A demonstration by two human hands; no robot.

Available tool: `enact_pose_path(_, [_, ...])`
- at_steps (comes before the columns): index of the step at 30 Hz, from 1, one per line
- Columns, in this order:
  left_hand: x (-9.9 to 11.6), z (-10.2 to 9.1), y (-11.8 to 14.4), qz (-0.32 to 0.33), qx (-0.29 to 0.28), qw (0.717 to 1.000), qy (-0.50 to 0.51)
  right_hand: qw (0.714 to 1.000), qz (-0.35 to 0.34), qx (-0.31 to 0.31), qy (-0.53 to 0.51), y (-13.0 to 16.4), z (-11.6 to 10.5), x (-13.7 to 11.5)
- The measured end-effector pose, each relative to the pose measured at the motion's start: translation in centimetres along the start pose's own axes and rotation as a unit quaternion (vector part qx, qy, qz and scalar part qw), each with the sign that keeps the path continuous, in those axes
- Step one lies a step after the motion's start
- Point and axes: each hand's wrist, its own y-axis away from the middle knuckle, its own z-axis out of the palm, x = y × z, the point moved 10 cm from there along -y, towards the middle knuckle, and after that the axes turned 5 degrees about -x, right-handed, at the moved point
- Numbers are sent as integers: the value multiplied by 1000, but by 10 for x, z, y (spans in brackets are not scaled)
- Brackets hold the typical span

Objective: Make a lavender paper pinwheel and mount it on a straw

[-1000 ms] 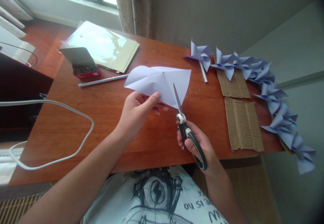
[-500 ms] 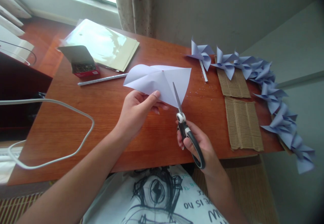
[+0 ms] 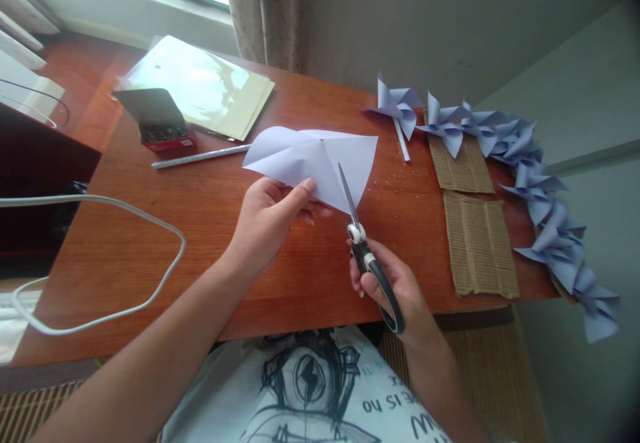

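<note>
My left hand (image 3: 273, 219) pinches the near edge of a pale lilac sheet of paper (image 3: 310, 159), holding it lifted over the wooden table (image 3: 210, 229). The sheet is creased along its diagonals. My right hand (image 3: 387, 283) grips black-handled scissors (image 3: 363, 246) with a white pivot. The blades point away from me and overlap the sheet's near right corner. Whether the blades are apart is hard to tell.
Several finished lilac pinwheels (image 3: 530, 169) line the table's right edge beside two corrugated cardboard pieces (image 3: 477, 243). One pinwheel on a stick (image 3: 397, 106) lies further back. A red box of pins (image 3: 160, 129), a white stick (image 3: 200, 157), a paper stack in plastic (image 3: 200, 86) and a white cable (image 3: 100, 263) lie left.
The scissors have crept slightly forward and left along the paper's corner. The left hand and the sheet have barely shifted.
</note>
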Motion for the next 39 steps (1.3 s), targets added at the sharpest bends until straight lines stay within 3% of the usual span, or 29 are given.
enact_pose_path(39, [2,-1,0,11,-4,1000,28,999,25,29,10,2,-6,1])
